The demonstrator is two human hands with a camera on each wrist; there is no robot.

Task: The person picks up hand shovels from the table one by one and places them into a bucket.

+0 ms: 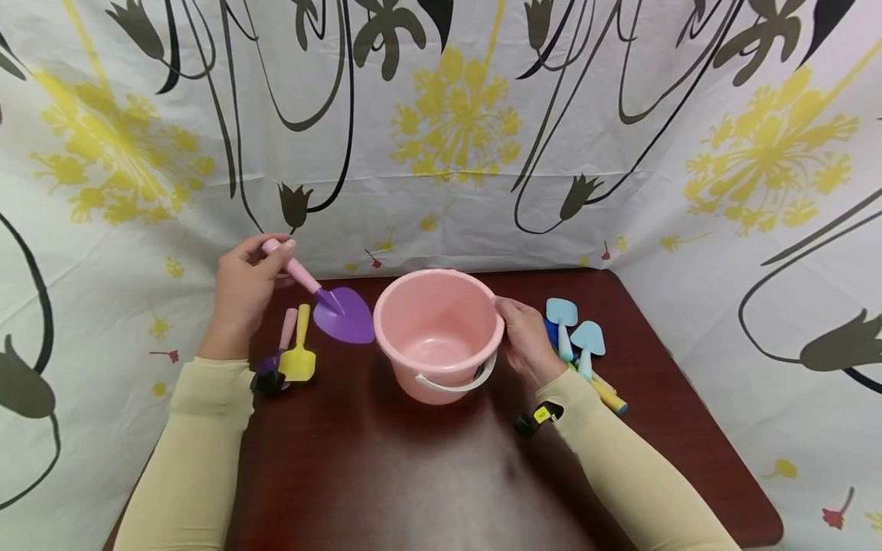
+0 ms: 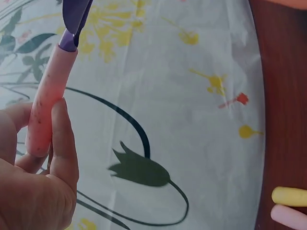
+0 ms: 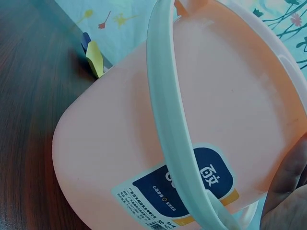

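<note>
My left hand (image 1: 248,279) pinches the pink handle of a toy shovel (image 1: 344,314) with a purple blade, held up at the left of the bucket. In the left wrist view, thumb and fingers close round the shovel's handle (image 2: 48,100). A pink bucket (image 1: 437,325) sits mid-table, its inside bare. My right hand (image 1: 527,337) grips the bucket's rim on the right side. The white bail handle (image 3: 165,105) hangs down across the bucket's labelled outer wall in the right wrist view. The purple blade's tip lies close to the bucket's left rim; whether they touch I cannot tell.
On the left lie a yellow toy shovel (image 1: 299,360) and a pink-handled purple one (image 1: 288,329), partly behind my wrist. Several light-blue, blue and yellow tools, including a light-blue shovel (image 1: 589,340), lie in a pile at the right. A patterned cloth (image 1: 441,222) hangs behind the dark-red table (image 1: 344,474).
</note>
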